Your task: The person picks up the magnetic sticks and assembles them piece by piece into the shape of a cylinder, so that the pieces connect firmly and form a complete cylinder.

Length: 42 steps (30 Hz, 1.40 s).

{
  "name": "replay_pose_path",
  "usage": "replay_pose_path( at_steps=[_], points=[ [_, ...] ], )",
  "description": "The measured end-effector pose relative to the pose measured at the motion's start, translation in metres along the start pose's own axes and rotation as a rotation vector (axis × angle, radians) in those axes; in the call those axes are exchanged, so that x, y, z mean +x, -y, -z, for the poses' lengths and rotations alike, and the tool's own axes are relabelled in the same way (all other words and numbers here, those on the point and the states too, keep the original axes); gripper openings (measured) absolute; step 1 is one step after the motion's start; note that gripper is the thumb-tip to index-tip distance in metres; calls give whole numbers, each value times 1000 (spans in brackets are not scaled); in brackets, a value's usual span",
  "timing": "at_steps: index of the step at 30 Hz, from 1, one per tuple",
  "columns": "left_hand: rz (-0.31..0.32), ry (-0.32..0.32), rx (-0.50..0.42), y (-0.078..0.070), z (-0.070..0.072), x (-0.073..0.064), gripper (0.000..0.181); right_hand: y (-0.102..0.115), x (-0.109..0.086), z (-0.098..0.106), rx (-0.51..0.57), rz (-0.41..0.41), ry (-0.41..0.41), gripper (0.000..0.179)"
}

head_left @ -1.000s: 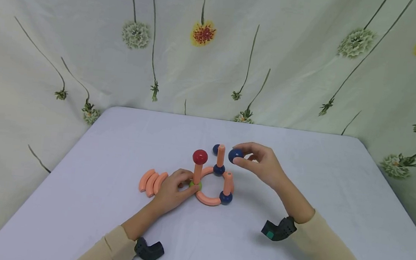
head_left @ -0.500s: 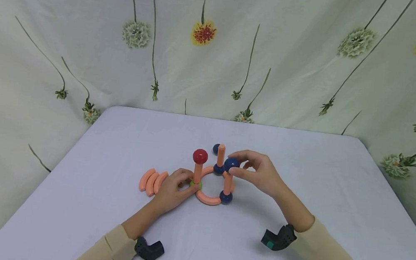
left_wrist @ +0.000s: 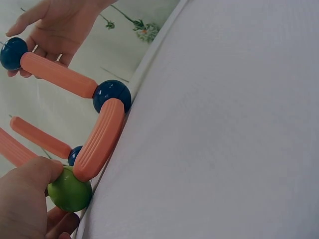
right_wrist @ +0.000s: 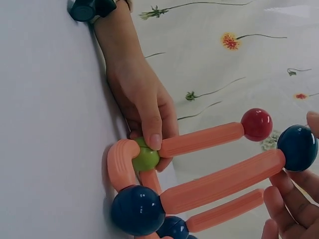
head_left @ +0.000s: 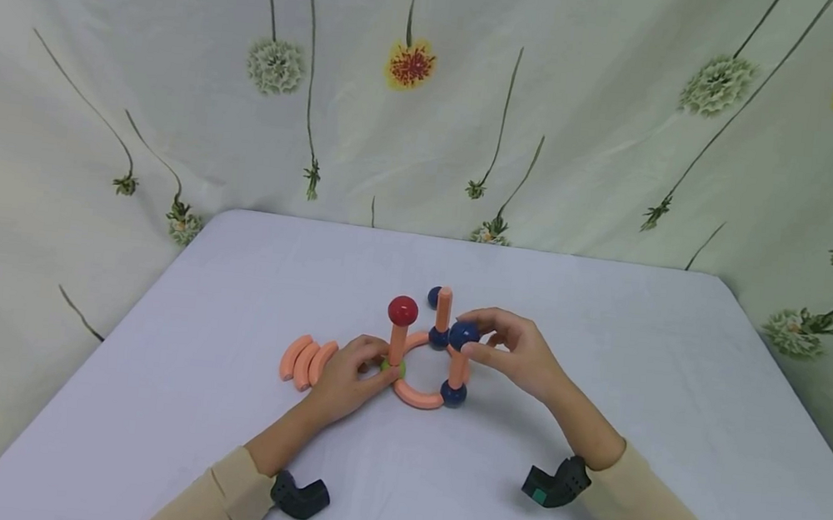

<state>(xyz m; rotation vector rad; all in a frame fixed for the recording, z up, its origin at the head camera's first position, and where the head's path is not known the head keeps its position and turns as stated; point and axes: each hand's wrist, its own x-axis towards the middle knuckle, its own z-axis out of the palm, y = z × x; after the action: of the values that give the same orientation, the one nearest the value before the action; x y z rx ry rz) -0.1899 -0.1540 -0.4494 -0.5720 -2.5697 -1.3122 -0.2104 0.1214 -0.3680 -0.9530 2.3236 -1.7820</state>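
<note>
The right hand (head_left: 516, 355) pinched the upper blue ball (head_left: 464, 336) between thumb and fingers, at the top end of the front rod (head_left: 458, 370). In the right wrist view the ball and the rod's end met. That rod rose from the lower blue ball (head_left: 453, 393), at the side of the ring (head_left: 418, 398) toward the bench's right edge. The whole build stood roughly midway between the left and right edges of the bench (head_left: 606, 328), well in from its far edge.

The left hand (head_left: 344, 383) had its thumb and fingers clamped on the green ball (right_wrist: 147, 155), on the side toward the left edge, under the rod that carried the red ball (head_left: 402, 311). That grip looked well chosen: it probably steadied the base while the other hand worked above.

To seat the ball well, the push was best kept straight down along the rod, light and centred; sideways force could have tipped the rod off its base. The fingers were best spread away from the rear rod (head_left: 443, 309), which stood near them with its top bare, and lifted off slowly once the joint felt firm. The loose blue ball (head_left: 434, 297) showed behind the rear rod, toward the far edge; the curved sticks (head_left: 303, 365) lay toward the left edge, near the left hand.
</note>
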Motion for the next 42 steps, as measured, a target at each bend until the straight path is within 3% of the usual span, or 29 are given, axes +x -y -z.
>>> replay_pose_path(
  at_steps=[4, 9, 16, 23, 27, 37, 42],
  points=[
    [-12, -3, -10, 0, 0, 0, 20, -7, -1, 3, 37, -39, -9, 44],
    [-7, 0, -10, 0, 0, 0, 20, -27, 4, 3, 33, -142, -67, 33],
    [2, 8, -5, 0, 0, 0, 21, -62, 19, -3, -81, -278, -97, 30],
    [-10, -1, -6, 1, -1, 0, 21, -83, 37, -18, -83, -253, -17, 43],
    [-17, -7, 0, 2, -1, 0, 20, -91, 44, -23, -88, -235, 2, 42],
    [37, -16, -7, 1, -1, 1, 26, -92, 40, -23, -186, -265, -41, 33],
    [36, -25, -2, 1, -2, 2, 28, -91, 32, -20, -219, -223, -50, 35]
  ],
)
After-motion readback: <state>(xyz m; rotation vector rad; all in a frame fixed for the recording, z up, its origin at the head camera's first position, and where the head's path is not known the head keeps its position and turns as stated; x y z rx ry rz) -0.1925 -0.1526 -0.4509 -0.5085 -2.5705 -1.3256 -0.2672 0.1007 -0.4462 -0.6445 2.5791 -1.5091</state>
